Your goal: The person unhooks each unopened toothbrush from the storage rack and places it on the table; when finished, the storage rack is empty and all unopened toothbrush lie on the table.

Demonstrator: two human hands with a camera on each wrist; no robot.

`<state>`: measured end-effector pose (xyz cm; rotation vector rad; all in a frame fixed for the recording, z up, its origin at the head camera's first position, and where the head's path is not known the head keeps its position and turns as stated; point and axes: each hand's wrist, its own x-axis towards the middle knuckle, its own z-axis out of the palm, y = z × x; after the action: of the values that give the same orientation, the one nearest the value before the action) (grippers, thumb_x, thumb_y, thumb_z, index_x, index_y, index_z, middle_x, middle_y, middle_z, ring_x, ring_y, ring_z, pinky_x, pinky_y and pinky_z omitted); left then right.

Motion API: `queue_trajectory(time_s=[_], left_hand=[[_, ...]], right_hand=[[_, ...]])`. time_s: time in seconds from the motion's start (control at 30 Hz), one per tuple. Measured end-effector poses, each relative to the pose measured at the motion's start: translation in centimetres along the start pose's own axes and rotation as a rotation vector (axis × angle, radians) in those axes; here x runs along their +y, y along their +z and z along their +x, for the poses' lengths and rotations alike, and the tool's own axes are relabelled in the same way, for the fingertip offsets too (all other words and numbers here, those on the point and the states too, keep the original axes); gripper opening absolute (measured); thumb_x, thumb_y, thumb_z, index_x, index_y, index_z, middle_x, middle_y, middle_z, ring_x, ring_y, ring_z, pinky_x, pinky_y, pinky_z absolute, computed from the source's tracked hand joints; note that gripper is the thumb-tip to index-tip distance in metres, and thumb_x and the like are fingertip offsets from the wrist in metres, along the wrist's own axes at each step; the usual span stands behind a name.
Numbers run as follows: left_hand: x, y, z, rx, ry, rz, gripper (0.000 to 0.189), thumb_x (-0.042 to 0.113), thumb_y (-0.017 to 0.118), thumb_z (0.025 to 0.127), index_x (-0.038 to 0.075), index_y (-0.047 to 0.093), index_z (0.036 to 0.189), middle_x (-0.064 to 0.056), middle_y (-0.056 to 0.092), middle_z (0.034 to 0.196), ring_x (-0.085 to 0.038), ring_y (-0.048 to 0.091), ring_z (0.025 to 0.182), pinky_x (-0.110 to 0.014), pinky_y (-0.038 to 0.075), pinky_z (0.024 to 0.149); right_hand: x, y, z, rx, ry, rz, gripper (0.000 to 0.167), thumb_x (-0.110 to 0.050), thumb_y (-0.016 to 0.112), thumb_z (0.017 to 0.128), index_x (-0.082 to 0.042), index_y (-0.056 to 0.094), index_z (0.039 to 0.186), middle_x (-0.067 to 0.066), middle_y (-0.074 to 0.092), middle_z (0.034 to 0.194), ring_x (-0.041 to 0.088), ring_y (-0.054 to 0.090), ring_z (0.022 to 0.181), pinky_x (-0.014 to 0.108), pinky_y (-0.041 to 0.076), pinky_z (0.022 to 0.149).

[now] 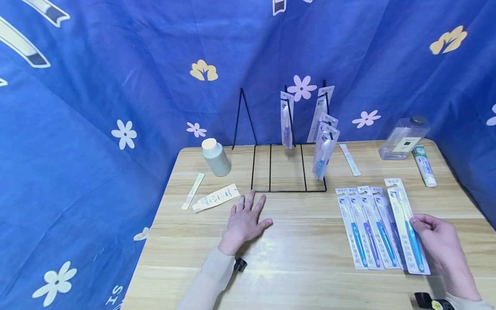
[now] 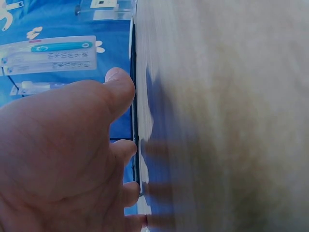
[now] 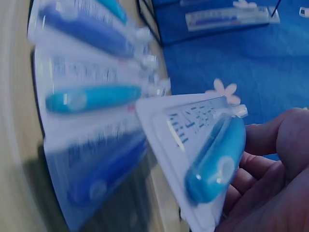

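My right hand (image 1: 441,241) pinches the edge of a packaged blue toothbrush (image 1: 407,228) between thumb and fingers. In the right wrist view this package (image 3: 193,140) is tilted, raised beside the others. Left of it several packaged toothbrushes (image 1: 368,232) lie overlapping on the table, with blue and purple handles. My left hand (image 1: 244,219) is spread with straight fingers, low over the table at the front edge of the black wire rack (image 1: 286,191). More packaged toothbrushes (image 1: 324,150) hang on the rack's right side, and one with a purple handle (image 1: 286,125) hangs further left.
Left of the rack are a pale bottle with a white cap (image 1: 217,159), a white tube (image 1: 216,198) and a slim packet (image 1: 193,191). To the right are another slim packet (image 1: 350,160), a clear bottle (image 1: 403,140) and a toothpaste tube (image 1: 424,165). A blue curtain (image 1: 155,64) stands behind the table.
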<state>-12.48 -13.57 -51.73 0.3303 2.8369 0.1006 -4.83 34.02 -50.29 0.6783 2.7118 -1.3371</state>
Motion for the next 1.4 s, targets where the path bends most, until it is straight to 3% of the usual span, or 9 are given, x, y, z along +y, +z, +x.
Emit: queue_trajectory(time_s=[0.1,0.27,0.37,0.8,0.93,1.17,1.4], left_hand=[[0.0,0.0,0.0,-0.001,-0.001,0.002,0.082,0.074,0.041,0.096,0.036,0.015,0.164,-0.006,0.007,0.173,-0.042,0.015,0.157,-0.065,0.027,0.121],[0.0,0.0,-0.1,-0.004,0.003,-0.005,0.082,0.074,0.04,0.096,0.035,0.016,0.164,-0.006,0.006,0.173,-0.043,0.016,0.157,-0.065,0.027,0.121],[0.0,0.0,-0.1,-0.004,0.003,-0.009,0.082,0.074,0.041,0.096,0.035,0.016,0.163,-0.006,0.006,0.173,-0.043,0.016,0.157,-0.066,0.027,0.121],[0.0,0.1,0.0,0.007,0.006,-0.006,0.082,0.075,0.04,0.095,0.036,0.016,0.163,-0.006,0.007,0.173,-0.044,0.016,0.156,-0.066,0.028,0.12],[0.0,0.1,0.0,0.008,0.007,-0.007,0.082,0.075,0.04,0.095,0.036,0.016,0.163,-0.006,0.007,0.173,-0.043,0.016,0.157,-0.066,0.028,0.12],[0.0,0.2,0.0,0.012,0.005,-0.009,0.082,0.075,0.04,0.095,0.036,0.017,0.163,-0.006,0.007,0.173,-0.043,0.016,0.156,-0.066,0.028,0.12],[0.0,0.1,-0.1,0.013,0.007,-0.01,0.082,0.075,0.041,0.095,0.035,0.017,0.163,-0.006,0.008,0.173,-0.043,0.017,0.156,-0.066,0.029,0.12]], right_hand=[[1.0,-0.6,0.9,0.0,0.004,-0.06,0.045,-0.025,0.05,0.105,0.012,0.059,0.13,-0.02,0.064,0.078,-0.003,0.055,0.067,0.021,0.047,0.057],[2.3,-1.1,2.3,-0.034,0.016,-0.12,0.048,-0.027,0.049,0.106,0.013,0.058,0.131,0.008,0.072,0.094,-0.002,0.054,0.069,0.021,0.046,0.058],[3.0,-1.1,2.9,-0.062,0.009,-0.138,0.048,-0.026,0.048,0.106,0.014,0.057,0.131,0.015,0.071,0.098,-0.001,0.054,0.07,0.021,0.047,0.058],[3.5,-0.1,4.4,-0.111,0.047,-0.178,0.045,-0.021,0.049,0.105,0.016,0.056,0.129,0.021,0.069,0.1,0.012,0.059,0.074,0.024,0.047,0.057],[3.2,-0.3,4.6,-0.12,0.052,-0.223,0.042,-0.02,0.053,0.103,0.015,0.059,0.126,0.025,0.068,0.101,0.021,0.059,0.08,0.028,0.043,0.064],[2.6,-0.8,4.5,-0.105,-0.025,-0.338,0.038,-0.021,0.058,0.099,0.014,0.066,0.112,0.027,0.069,0.097,0.034,0.061,0.085,0.035,0.039,0.066],[2.1,-0.9,4.5,-0.062,-0.085,-0.426,0.029,-0.018,0.064,0.095,0.01,0.072,0.098,0.021,0.071,0.084,0.033,0.061,0.075,0.037,0.038,0.061]])
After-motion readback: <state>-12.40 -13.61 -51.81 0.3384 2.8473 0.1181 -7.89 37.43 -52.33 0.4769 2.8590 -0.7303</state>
